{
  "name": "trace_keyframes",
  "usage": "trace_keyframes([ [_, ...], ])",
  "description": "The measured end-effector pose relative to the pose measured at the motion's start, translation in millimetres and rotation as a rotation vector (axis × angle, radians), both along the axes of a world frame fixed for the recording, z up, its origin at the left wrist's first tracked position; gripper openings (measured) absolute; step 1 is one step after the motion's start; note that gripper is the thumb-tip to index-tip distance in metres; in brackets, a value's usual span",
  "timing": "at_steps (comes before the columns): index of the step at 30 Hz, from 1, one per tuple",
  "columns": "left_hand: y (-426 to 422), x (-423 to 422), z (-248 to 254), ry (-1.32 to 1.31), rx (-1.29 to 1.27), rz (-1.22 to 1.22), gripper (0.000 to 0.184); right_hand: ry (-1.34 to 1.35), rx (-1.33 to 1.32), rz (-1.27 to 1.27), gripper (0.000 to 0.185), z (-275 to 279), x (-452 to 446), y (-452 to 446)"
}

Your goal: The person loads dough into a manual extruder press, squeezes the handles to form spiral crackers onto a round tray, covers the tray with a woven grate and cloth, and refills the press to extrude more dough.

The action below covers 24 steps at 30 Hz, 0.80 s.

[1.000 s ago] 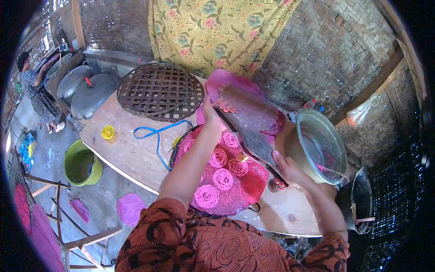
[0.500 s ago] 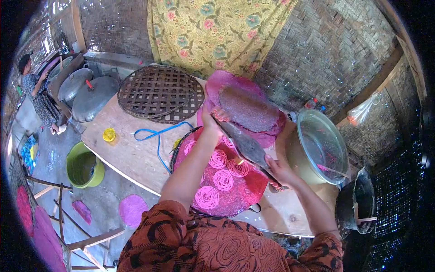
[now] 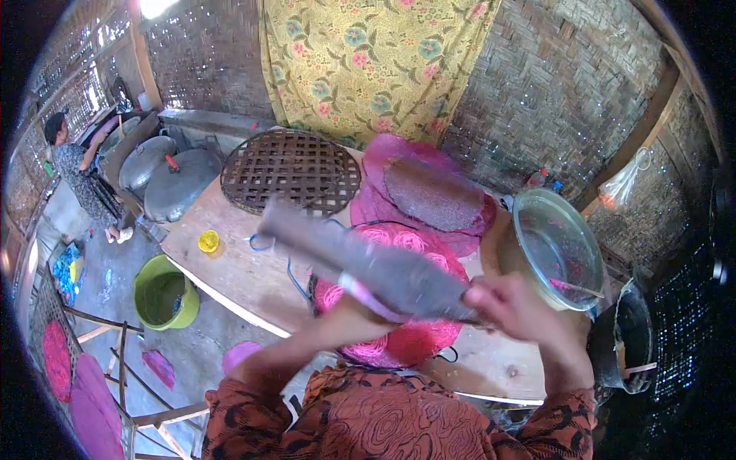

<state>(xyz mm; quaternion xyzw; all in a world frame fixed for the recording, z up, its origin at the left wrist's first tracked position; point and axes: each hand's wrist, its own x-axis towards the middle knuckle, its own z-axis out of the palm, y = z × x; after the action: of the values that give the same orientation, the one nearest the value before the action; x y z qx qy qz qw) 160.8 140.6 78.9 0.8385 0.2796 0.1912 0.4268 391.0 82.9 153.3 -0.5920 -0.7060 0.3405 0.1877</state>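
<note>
Translucent basin (image 3: 546,226) with pink residue (image 3: 572,271) inside; right grip (image 3: 510,305) around dark board (image 3: 376,264), left grip (image 3: 354,320) impossible to tell

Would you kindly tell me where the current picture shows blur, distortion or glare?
Head view: motion blur smears the dark board and right hand; head view: a wide lens bows the scene, corners black; head view: glare whitens a patch, top left.

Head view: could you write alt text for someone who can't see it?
The right hand grips a blurred, dark flat object, the left hand partly hidden by it, above pink coils on a wooden table. A lattice tray lies beyond, a translucent basin to the right.
</note>
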Motion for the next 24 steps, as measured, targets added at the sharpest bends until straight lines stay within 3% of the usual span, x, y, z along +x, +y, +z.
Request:
trace_keyframes([
  [1,-8.4,7.0,-15.9,-0.064,0.007,-0.041,0.076,-0.299,0.313,0.055,0.046,-6.6,-8.7,-8.6],
  [2,-17.4,11.8,-27.8,-0.126,-0.01,-0.084,0.073,-0.318,0.385,0.081,0.039,-17.8,-11.7,-13.0],
  [6,-52.9,24.6,-67.7,-0.246,-0.176,-0.286,0.061,-0.264,0.363,0.172,0.038,-84.6,20.1,-2.2],
  [7,-58.2,27.8,-74.7,-0.258,-0.226,-0.338,0.058,-0.189,0.193,0.144,0.036,-114.0,37.6,1.6],
  [8,-59.1,32.0,-81.4,-0.268,-0.292,-0.381,0.055,-0.115,0.028,0.111,0.035,-112.3,35.6,1.2],
  [9,-57.1,34.5,-86.7,-0.272,-0.36,-0.419,0.052,-0.118,0.037,0.099,0.035,-107.9,34.6,-2.1],
  [12,-36.2,51.0,-94.1,-0.273,-0.642,-0.514,0.044,0.03,0.661,0.361,0.041,-49.2,0.7,-13.3],
  [13,-29.4,59.4,-92.8,-0.263,-0.741,-0.541,0.041,0.011,0.809,0.431,0.043,-15.3,-17.6,-21.0],
  [14,-23.6,69.0,-85.1,-0.231,-0.791,-0.589,0.038,-0.025,0.784,0.612,0.045,8.0,-29.1,-25.2],
  [15,-17.9,78.0,-76.4,-0.159,-0.771,-0.657,0.035,-0.062,0.753,0.79,0.049,27.3,-34.7,-31.2],
  [16,-12.4,90.0,-60.9,-0.077,-0.682,-0.749,0.035,-0.076,0.761,0.764,0.049,47.2,-35.3,-42.9],
  [19,-3.0,129.9,-12.0,0.149,-0.388,-1.005,0.033,-0.323,0.386,0.732,0.045,73.4,-18.9,-69.3],
  [20,-6.6,141.8,-1.5,0.22,-0.283,-1.08,0.033,-0.205,0.436,0.47,0.043,67.4,-6.3,-70.0],
  [22,-12.3,140.5,-13.5,-0.316,-0.575,-0.805,0.033,-0.052,0.795,0.154,0.047,58.1,18.6,-62.8],
  [24,-16.5,152.7,9.7,-0.096,0.216,-0.57,0.036,-0.053,0.93,0.035,0.047,59.9,59.6,-55.6],
])
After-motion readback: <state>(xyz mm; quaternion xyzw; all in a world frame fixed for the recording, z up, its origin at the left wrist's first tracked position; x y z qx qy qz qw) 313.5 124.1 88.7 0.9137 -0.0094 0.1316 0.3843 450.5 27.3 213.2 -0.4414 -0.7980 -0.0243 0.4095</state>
